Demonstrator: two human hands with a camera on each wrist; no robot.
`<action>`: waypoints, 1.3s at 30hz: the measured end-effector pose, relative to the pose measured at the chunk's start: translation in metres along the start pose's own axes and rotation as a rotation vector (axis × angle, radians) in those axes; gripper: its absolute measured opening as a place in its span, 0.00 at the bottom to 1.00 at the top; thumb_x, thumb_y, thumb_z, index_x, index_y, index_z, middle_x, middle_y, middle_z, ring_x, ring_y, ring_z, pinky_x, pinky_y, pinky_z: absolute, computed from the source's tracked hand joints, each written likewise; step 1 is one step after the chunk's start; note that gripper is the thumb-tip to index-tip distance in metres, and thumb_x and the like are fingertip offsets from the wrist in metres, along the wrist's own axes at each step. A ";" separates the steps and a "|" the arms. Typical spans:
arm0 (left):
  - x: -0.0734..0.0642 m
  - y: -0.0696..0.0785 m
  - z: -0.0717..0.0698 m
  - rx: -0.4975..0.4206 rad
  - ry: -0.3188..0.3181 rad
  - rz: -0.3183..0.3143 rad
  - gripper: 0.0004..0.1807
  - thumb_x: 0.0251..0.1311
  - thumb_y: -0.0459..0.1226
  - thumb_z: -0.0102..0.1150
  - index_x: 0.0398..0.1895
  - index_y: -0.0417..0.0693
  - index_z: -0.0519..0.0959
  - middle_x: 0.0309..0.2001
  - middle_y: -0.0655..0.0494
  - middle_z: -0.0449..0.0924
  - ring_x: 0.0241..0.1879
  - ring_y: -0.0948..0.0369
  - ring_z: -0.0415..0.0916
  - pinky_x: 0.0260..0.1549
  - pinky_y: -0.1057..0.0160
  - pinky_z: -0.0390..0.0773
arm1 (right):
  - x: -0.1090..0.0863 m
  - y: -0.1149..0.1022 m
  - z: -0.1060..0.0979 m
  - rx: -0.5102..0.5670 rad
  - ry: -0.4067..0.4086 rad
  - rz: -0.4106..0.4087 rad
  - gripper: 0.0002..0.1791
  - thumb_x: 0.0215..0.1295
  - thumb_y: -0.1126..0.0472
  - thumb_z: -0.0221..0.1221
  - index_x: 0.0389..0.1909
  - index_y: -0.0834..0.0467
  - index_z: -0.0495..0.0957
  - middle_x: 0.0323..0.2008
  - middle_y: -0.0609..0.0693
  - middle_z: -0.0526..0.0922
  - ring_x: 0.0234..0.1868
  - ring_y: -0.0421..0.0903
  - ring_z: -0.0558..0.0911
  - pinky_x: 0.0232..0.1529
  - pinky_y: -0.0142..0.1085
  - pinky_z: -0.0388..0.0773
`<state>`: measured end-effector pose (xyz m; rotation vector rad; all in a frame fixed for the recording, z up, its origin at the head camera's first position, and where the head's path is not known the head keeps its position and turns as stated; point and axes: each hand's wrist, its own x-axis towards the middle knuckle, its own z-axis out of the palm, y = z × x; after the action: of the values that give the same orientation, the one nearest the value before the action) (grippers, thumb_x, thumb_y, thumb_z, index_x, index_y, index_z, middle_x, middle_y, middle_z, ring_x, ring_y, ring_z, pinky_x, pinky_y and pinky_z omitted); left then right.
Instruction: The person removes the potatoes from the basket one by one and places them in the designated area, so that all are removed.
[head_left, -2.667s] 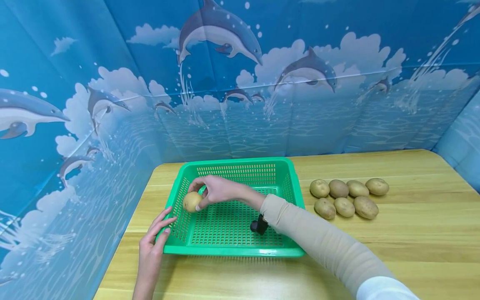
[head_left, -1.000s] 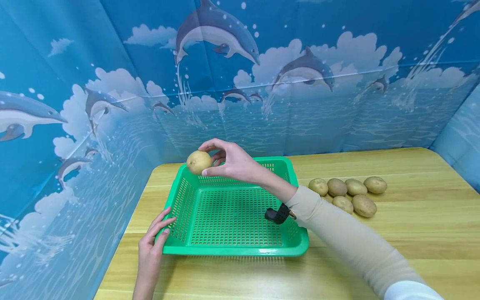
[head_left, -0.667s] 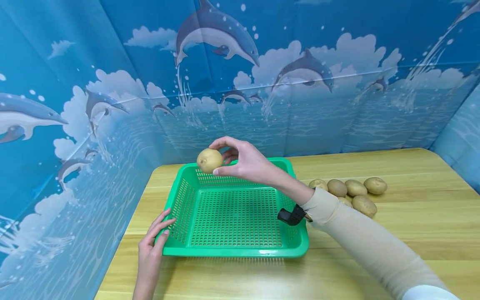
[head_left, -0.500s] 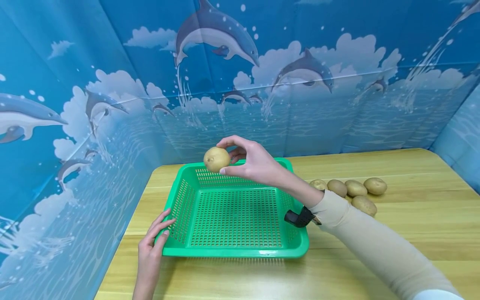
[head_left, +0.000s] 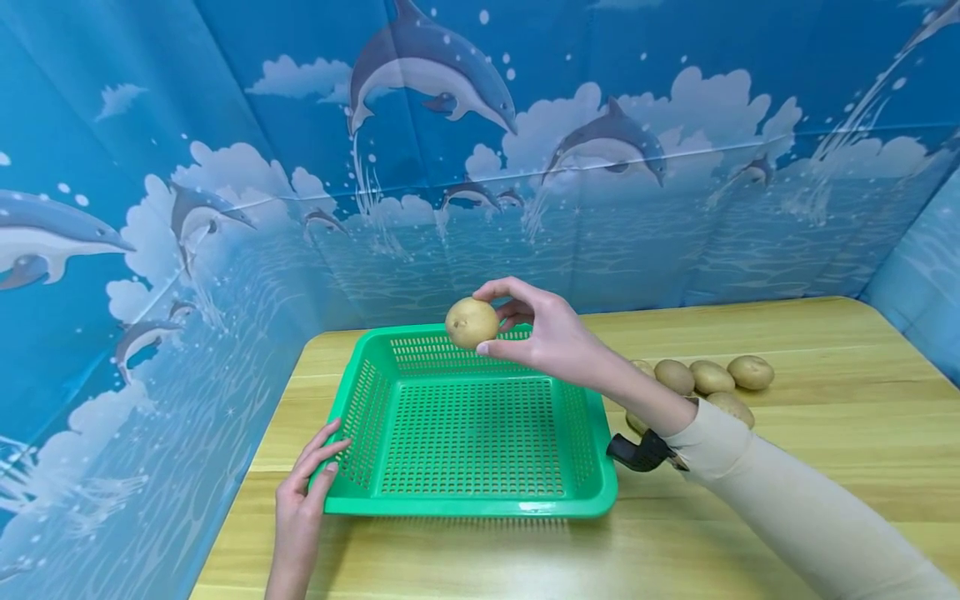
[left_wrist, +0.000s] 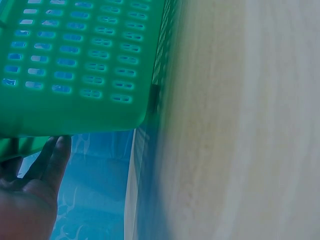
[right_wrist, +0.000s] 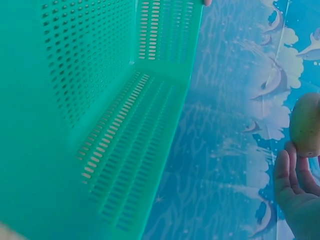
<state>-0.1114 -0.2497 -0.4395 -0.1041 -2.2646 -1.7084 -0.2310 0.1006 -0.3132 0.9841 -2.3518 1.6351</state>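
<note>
A pale yellow potato (head_left: pixel 471 323) is pinched between the thumb and fingertips of my right hand (head_left: pixel 557 343), held in the air over the back part of the green plastic basket (head_left: pixel 465 505). The right wrist view shows the same potato (right_wrist: pixel 306 125) at its right edge, above my fingers (right_wrist: pixel 295 175), against the blue backdrop. My left hand (head_left: pixel 300 492) rests on the basket's left rim near the front corner, fingers fairly straight over the edge. From the left wrist, that hand (left_wrist: pixel 27 202) reaches up to the rim beside the perforated wall (left_wrist: pixel 75 115).
Several potatoes (head_left: pixel 750 372) lie grouped on the wooden table (head_left: pixel 480 558) right of the basket, some partly hidden behind my right forearm. A black wrist camera (head_left: pixel 636 452) juts out near the basket's right rim. A dolphin-print cloth (head_left: pixel 637 250) hangs behind the table.
My right hand has lifted the potato from inside the basket's left part, then carried it rightward above the back rim. My left hand has stayed at the rim.
</note>
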 end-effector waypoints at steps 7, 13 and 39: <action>-0.001 0.000 0.000 -0.005 -0.004 -0.009 0.15 0.71 0.27 0.48 0.55 0.36 0.79 0.68 0.53 0.68 0.71 0.59 0.57 0.60 0.71 0.61 | -0.017 0.006 -0.012 -0.003 0.013 0.013 0.29 0.56 0.58 0.72 0.59 0.51 0.74 0.55 0.44 0.76 0.47 0.42 0.79 0.50 0.41 0.77; 0.000 -0.001 -0.001 0.009 -0.013 -0.023 0.15 0.71 0.28 0.48 0.55 0.37 0.79 0.68 0.56 0.68 0.71 0.59 0.57 0.61 0.70 0.61 | -0.028 0.010 -0.022 -0.020 0.026 0.040 0.29 0.57 0.57 0.72 0.59 0.49 0.74 0.55 0.44 0.76 0.47 0.42 0.79 0.50 0.39 0.77; -0.001 0.000 0.001 0.003 -0.001 0.003 0.14 0.71 0.27 0.48 0.55 0.36 0.79 0.68 0.52 0.68 0.71 0.59 0.57 0.60 0.71 0.61 | -0.087 0.025 -0.045 -0.036 0.083 0.195 0.29 0.58 0.58 0.71 0.60 0.49 0.73 0.55 0.45 0.76 0.47 0.44 0.80 0.51 0.35 0.76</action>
<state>-0.1109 -0.2489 -0.4397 -0.1079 -2.2669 -1.7035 -0.1887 0.1840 -0.3525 0.6854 -2.4788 1.6557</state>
